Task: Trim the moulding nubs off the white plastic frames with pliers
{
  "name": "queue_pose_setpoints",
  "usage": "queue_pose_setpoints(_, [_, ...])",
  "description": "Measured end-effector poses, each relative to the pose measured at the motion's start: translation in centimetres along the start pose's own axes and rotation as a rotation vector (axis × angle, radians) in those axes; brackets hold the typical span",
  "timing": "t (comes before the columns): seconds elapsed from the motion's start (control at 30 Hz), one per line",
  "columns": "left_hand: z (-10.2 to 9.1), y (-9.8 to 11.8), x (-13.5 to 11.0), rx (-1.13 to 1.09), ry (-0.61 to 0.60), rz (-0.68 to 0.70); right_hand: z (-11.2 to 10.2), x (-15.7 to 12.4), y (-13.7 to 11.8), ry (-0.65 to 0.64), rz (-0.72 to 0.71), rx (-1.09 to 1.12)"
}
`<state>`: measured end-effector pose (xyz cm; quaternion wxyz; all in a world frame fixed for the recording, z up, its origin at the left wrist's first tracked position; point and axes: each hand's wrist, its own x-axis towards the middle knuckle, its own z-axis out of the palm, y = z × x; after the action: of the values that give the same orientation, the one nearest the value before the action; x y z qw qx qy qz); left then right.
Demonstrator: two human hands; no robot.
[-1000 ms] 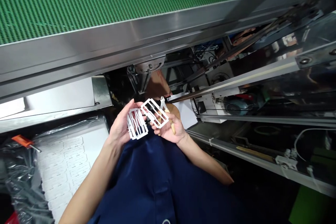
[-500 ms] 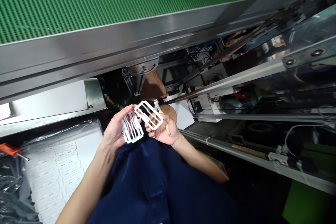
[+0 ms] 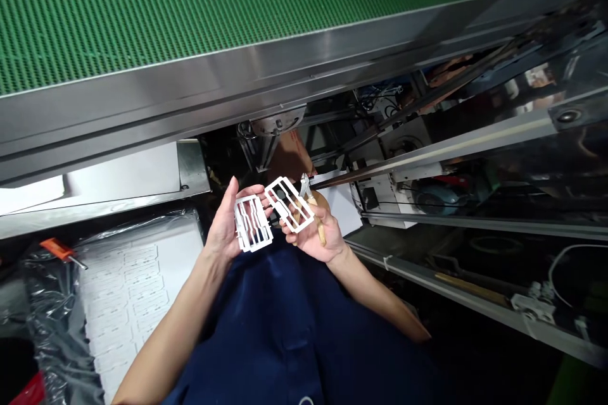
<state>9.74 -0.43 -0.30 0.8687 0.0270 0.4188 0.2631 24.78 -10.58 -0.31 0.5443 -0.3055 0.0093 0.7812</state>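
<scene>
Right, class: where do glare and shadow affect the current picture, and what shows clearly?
Head view: bright streaks glint on the crumpled clear plastic sheeting; head view: deep shadow hides detail at lower right; head view: the slotted white plastic frame in the right hand shows distinct bars.

Dark navy-blue garment [image 3: 266,329], pale ring [image 3: 306,398] low in front, forearms [image 3: 183,316] bare.

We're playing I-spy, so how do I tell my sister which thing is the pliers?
Find the wide green belt across the top, then look below to the person's right hand. It holds the pliers and a white frame. Unlike that all-white frame, the pliers have a silvery head and yellowish handles.
</scene>
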Motion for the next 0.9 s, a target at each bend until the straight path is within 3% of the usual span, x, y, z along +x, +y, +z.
queue_pose_setpoints(0.3, [-0.3, -0.5, 0.5, 0.013, -0.091, 0.017, 1.0, 0.3, 0.2, 0.102, 0.0, -0.122])
queue_pose_setpoints(0.5, [-0.8, -1.2, 0.9, 0.159, -0.076, 0.149, 2.1, 0.9, 1.5, 0.329, -0.172, -0.569])
queue_pose_setpoints(0.7, [-0.8, -1.4, 0.8, 0.097, -0.05, 0.208, 2.3, 2.0, 2.8, 0.412, -0.136, -0.804])
queue_pose_setpoints(0.8, [-0.8, -1.8, 1.2, 0.062, -0.064, 0.225, 2.4, 2.8, 3.0, 0.444, -0.19, -1.142])
queue_pose_setpoints(0.9, [-0.8, -2.2, 1.7, 0.006, -0.048, 0.243, 2.8, 3.0, 2.8, 0.53, -0.344, -1.576])
